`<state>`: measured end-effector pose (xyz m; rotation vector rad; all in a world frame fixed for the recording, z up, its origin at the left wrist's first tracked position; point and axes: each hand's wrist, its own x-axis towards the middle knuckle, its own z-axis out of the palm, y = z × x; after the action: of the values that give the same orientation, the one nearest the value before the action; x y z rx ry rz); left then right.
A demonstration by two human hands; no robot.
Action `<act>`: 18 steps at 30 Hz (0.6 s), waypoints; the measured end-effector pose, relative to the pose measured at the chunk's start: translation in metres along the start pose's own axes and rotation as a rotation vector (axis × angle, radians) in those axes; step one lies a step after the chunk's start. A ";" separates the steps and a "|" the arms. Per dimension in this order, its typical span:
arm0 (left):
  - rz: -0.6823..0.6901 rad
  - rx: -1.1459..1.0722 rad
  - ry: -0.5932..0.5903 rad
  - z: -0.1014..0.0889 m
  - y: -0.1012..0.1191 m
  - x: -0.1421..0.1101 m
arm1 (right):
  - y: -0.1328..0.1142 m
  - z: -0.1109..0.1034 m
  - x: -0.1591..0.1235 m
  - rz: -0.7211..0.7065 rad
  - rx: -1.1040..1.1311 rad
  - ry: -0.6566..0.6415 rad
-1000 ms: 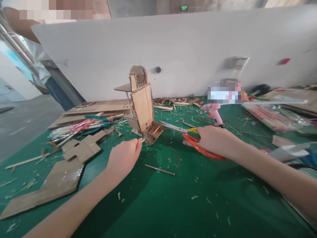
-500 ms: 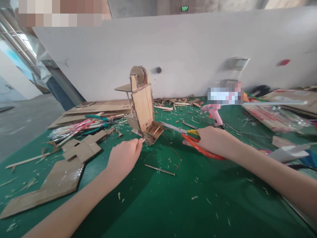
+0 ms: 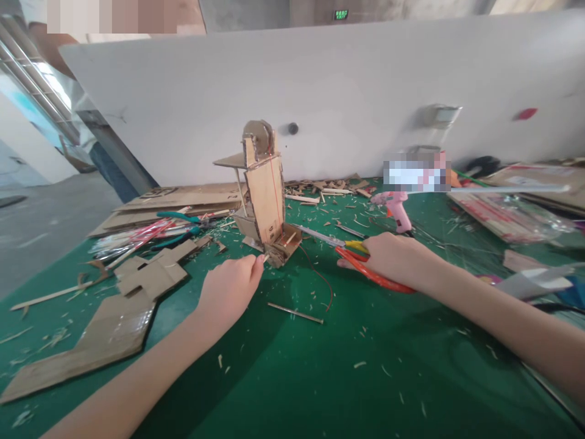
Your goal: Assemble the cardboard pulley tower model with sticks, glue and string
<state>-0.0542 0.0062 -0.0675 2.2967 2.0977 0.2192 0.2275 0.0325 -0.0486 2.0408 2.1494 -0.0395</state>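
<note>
My left hand (image 3: 231, 285) is closed around a thin wooden stick (image 3: 266, 258) at the base of a cardboard model (image 3: 267, 195). Most of that stick is hidden by my fingers. The model stands upright like a tower, with a round cardboard wheel (image 3: 258, 138) on top and a red thread running down its front. In my right hand (image 3: 398, 259) are scissors (image 3: 377, 277) with orange and yellow handles. Their blades point left, with the tips close to the small tray-like base (image 3: 290, 239). A brown string curls on the table beside the base.
A metal nail (image 3: 295, 313) lies on the green table (image 3: 347, 378) between my hands. At left are cut cardboard pieces (image 3: 116, 320) and teal-handled pliers (image 3: 183, 217). A pink glue gun (image 3: 398, 210) is at the right back. A white board (image 3: 338, 103) rises behind; a person stands beyond it.
The upper part of the cardboard model has shifted very slightly to the right. Both hands stay nearly still. The person behind the board has moved a little.
</note>
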 end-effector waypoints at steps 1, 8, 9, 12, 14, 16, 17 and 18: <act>-0.002 0.000 -0.003 0.000 0.000 0.000 | 0.000 0.000 0.000 0.002 -0.005 0.001; -0.002 -0.014 -0.003 0.000 0.001 0.000 | -0.003 -0.001 -0.002 -0.042 -0.036 0.016; -0.001 -0.011 0.000 0.001 0.001 0.000 | -0.003 0.000 -0.003 -0.041 -0.035 0.017; 0.000 -0.004 0.008 0.001 0.000 0.001 | -0.001 0.002 -0.004 -0.042 -0.010 0.005; 0.003 0.001 0.014 0.001 0.000 0.001 | 0.001 0.004 -0.004 -0.049 0.015 0.004; 0.007 0.006 0.014 0.001 0.000 0.000 | 0.003 0.005 -0.004 -0.049 0.033 0.018; 0.008 0.007 0.012 0.001 0.000 0.000 | 0.004 0.005 -0.004 -0.049 0.037 0.026; 0.007 0.006 0.008 0.000 0.000 0.000 | 0.004 0.005 -0.004 -0.052 0.039 0.032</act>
<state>-0.0538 0.0057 -0.0679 2.3108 2.0967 0.2227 0.2326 0.0278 -0.0527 2.0198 2.2379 -0.0563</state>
